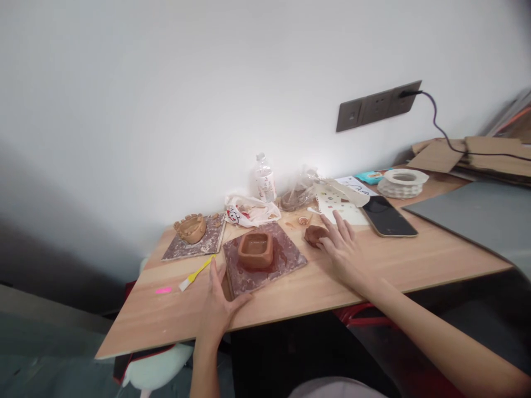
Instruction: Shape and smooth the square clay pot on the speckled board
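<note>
A square clay bowl [256, 250] with rounded corners sits on a wet, dark red board [286, 264]. My left hand [218, 298] is at the board's left front corner, thumb and fingers spread, with nothing visible in it. To the right, my right hand [340, 243] reaches over the table, its fingertips at a lump of brown clay [316, 235]. Its fingers are stretched out, not wrapped round the lump. A yellow brush [197, 273] with pale bristles lies just left of my left hand.
Another clay bowl [191, 228] with a bumpy rim stands on a second board [176, 250] at the left. Behind are a plastic bottle [265, 179], a crumpled plastic bag [251, 211] and paper. A phone [388, 215], a white ring-shaped object [403, 184] and a grey panel [468, 213] lie right.
</note>
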### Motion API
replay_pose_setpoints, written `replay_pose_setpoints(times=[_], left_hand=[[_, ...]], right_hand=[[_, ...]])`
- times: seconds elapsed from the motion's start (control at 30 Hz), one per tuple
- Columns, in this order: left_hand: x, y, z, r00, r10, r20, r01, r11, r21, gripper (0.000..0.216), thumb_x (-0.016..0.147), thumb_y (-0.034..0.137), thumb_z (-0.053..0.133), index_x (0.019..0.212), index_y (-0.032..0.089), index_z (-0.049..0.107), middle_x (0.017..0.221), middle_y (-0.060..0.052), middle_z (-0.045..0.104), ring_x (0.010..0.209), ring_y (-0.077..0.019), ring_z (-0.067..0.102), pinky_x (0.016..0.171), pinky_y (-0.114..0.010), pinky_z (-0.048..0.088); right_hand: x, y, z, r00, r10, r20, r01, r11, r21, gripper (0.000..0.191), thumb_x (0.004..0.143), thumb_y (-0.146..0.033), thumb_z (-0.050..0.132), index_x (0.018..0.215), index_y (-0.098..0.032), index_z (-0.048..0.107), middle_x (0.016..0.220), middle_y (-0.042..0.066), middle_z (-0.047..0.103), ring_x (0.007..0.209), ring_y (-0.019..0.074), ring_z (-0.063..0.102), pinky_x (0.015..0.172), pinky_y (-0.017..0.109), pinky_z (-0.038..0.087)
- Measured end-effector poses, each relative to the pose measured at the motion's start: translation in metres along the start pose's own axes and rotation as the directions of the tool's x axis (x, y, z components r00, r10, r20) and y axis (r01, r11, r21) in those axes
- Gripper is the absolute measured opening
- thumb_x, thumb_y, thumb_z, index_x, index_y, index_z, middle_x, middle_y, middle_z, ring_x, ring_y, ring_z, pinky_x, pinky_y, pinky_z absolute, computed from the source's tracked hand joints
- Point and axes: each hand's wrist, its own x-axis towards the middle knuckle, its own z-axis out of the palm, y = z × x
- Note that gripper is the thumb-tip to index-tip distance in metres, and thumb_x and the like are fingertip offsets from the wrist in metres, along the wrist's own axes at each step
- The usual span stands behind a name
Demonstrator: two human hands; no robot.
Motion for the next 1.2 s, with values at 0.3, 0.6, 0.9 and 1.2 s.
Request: replay_pose_setpoints(times=[0.3,0.6,0.9,1.2], left_hand=[[0.000,0.000,0.000,0.999,0.023,-0.038,-0.023,1.000,-0.005,0.119,0.066,0.048,0.079,0.156,0.022,0.006,0.147,-0.018,0.050,0.142,-0.0349,0.040,0.114,-0.055,0.035],[0.001,-0.003,0.002,0.998,0.026,-0.051,-0.026,1.000,0.002,0.121,0.064,0.048,0.081,0.156,0.021,0.007,0.151,-0.018,0.045,0.145,-0.0351,0.036,0.116,-0.053,0.033],[0.001,-0.001,0.001,0.999,0.039,0.014,-0.038,0.999,-0.026,0.122,0.068,0.049,0.077,0.156,0.020,-0.002,0.152,-0.019,0.043,0.146,-0.0331,0.034,0.117,-0.052,0.031],[-0.002,0.008,-0.001,1.000,0.023,0.012,-0.023,1.000,0.014,0.119,0.069,0.047,0.077,0.155,0.020,0.000,0.151,-0.020,0.044,0.145,-0.0349,0.035,0.116,-0.057,0.030]], right_hand=[[0.002,0.000,0.006,0.997,0.054,-0.053,-0.049,0.994,0.102,0.019,0.096,-0.022,0.047,0.086,-0.015,0.062,0.159,0.017,0.028,0.150,0.0380,0.014,0.108,0.062,0.037],[0.038,-0.063,-0.001,0.993,-0.064,-0.100,0.111,0.801,0.589,0.016,0.095,-0.026,0.055,0.089,-0.019,0.068,0.143,0.015,0.052,0.145,0.0288,0.032,0.110,0.055,0.041],[0.054,-0.076,0.009,1.000,-0.013,-0.003,0.012,0.732,0.681,0.012,0.086,-0.025,0.068,0.076,-0.018,0.070,0.140,0.015,0.054,0.142,0.0322,0.036,0.112,0.058,0.036],[0.056,-0.076,0.023,0.999,0.040,0.037,-0.054,0.676,0.734,0.009,0.078,-0.026,0.075,0.078,-0.021,0.067,0.138,0.014,0.055,0.141,0.0337,0.038,0.112,0.060,0.033]])
